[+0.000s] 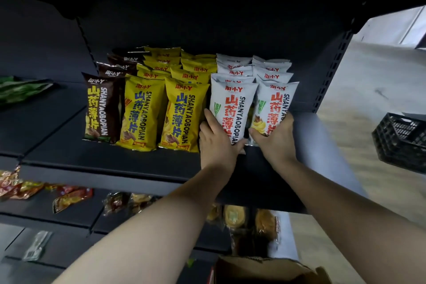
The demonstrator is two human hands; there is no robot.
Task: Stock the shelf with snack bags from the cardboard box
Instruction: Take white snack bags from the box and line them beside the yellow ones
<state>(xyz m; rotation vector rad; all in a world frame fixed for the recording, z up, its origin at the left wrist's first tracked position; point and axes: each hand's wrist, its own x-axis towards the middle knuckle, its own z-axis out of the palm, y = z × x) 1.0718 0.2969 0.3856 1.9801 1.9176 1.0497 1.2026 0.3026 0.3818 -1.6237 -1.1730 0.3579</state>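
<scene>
Two upright white, red-lettered snack bags, one each in the clasping hands.

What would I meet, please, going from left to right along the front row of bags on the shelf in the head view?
Brown bag, first yellow bag, second yellow bag, first white bag in the left hand, second white bag in the right hand.

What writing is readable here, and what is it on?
"SHANYAOBOPIAN": brown bag, yellow bags, left white bag.
"SHANYA", rest hidden by the right hand: right white bag.
"山药薄片": all these bags.
"淘小Y": their tops.
Smaller print: too small to read.
</scene>
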